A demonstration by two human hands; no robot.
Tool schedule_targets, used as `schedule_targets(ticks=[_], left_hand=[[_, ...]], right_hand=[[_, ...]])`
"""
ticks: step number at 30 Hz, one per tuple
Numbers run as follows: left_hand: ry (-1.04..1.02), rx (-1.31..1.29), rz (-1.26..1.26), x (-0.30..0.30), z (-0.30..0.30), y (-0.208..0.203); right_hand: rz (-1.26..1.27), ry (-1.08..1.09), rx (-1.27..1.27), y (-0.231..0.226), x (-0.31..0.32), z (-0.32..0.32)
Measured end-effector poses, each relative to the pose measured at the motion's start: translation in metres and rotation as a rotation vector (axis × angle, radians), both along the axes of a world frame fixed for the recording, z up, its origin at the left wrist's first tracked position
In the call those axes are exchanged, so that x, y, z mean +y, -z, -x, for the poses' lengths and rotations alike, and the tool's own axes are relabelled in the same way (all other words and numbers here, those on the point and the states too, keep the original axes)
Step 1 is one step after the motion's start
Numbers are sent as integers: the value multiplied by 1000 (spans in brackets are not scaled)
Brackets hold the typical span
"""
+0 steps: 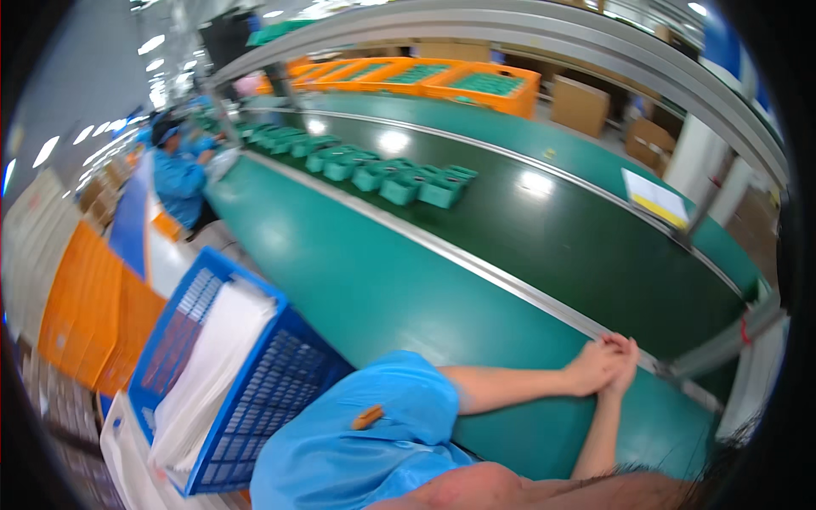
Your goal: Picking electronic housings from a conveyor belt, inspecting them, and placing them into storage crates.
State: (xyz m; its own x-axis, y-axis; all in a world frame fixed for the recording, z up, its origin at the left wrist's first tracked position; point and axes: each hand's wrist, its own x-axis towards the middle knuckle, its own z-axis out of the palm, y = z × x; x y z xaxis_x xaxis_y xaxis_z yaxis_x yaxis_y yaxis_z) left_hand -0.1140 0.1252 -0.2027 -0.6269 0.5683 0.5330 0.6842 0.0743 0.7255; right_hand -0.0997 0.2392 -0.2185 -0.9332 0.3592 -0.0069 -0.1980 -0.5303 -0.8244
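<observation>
My left hand [591, 370] and my right hand [627, 364] are clasped together above the green worktop [399, 297], beside the metal rail [476, 259] that edges the conveyor. Their fingers are closed over each other, and no object shows in them. The left arm reaches across the worktop from a light blue sleeve [408, 387]; the right forearm comes up from the lower edge. Farther left along the dark green conveyor belt [578, 229] stand several small green trays [442, 190] in rows, well away from my hands.
A blue plastic basket [293, 374] with white sheets [212, 374] stands at my left. Orange crates [510, 100] line the far side. A paper with a yellow edge [654, 197] lies across the belt. A co-worker in blue [177, 183] sits farther left. A metal frame [544, 25] spans overhead.
</observation>
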Motion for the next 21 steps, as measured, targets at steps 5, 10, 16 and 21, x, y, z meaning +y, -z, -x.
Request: schedule_targets(ticks=[5, 10, 16, 21], left_hand=[[11, 22, -71, -8, 7, -4], [105, 7, -178, -9, 24, -23], [-529, -157, -294, -86, 164, -37], [-1104, -121, 282, -230, 273, -55]], right_hand=[[-62, -49, 61, -3, -5, 8], [-138, -1, 113, -25, -17, -3], [-183, 6, 36, -4, -12, -4], [-385, 15, -28, -19, -28, -8]])
